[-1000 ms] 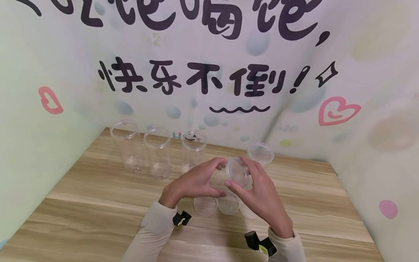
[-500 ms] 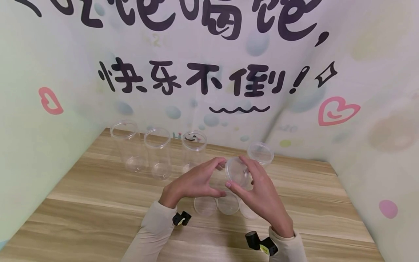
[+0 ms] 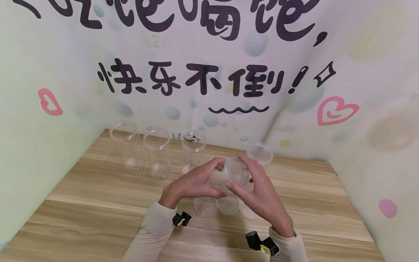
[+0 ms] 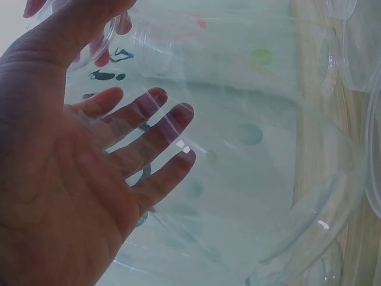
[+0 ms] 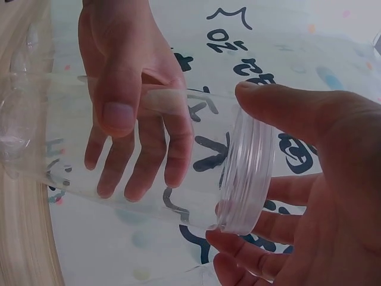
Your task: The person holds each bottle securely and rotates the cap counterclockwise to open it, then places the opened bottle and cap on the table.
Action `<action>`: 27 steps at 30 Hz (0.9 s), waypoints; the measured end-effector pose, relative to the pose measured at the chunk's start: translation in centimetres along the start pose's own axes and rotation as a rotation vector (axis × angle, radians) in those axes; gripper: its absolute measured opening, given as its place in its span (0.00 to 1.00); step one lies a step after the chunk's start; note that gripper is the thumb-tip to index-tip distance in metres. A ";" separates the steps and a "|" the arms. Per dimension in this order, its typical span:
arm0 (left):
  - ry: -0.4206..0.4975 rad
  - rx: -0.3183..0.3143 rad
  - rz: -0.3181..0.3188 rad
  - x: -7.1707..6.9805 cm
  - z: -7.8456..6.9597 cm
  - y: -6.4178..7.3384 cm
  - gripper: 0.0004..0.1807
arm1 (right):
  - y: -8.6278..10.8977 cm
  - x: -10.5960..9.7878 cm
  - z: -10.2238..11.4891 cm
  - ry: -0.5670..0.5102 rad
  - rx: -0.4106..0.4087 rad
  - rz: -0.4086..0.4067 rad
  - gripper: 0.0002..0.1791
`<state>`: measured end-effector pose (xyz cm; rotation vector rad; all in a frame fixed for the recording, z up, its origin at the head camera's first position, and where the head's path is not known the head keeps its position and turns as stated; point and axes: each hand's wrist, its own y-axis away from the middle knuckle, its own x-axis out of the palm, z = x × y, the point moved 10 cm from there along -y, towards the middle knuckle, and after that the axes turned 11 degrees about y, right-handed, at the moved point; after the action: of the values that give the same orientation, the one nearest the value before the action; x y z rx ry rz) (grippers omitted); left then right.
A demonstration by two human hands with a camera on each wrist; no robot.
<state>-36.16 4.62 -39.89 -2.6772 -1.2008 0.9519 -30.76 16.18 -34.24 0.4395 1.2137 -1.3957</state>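
Observation:
A clear plastic jar (image 5: 65, 143) is held above the table, tilted so that its lidded end points up toward the head camera. My left hand (image 3: 194, 179) holds the jar's body, with thumb on one side and spread fingers on the other; the fingers show through the clear wall in the left wrist view. My right hand (image 3: 262, 193) grips the clear lid (image 5: 253, 173) at its ridged edge between thumb and fingers. The lid sits over the jar's mouth; whether it is fully seated I cannot tell. Several clear round lids (image 3: 205, 206) lie on the table below, partly behind my right hand.
Toward the back left of the wooden table (image 3: 98, 203) stand three uncapped clear jars, the leftmost jar (image 3: 124, 145), a middle jar (image 3: 158, 153) and a right jar (image 3: 194, 149). Another clear jar (image 3: 260, 153) stands at the back right, partly hidden by my right hand. Printed cloth walls (image 3: 209, 120) enclose the table.
The right thumb and index finger shift very slightly around the lid. Otherwise both hands keep the same hold, and the head view drifts a little.

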 end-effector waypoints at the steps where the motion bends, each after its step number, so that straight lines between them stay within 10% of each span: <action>1: 0.000 -0.001 0.000 0.0 0.0 0.0 0.43 | 0.0 0.0 0.0 -0.006 -0.001 0.004 0.42; 27: 0.136 0.028 0.037 0.3 -0.1 0.1 0.45 | 0.2 -0.2 0.7 -0.058 -0.078 0.024 0.43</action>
<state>-35.88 4.78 -40.02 -2.7008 -1.1064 0.7710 -30.22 15.72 -33.90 0.3560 1.2074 -1.3278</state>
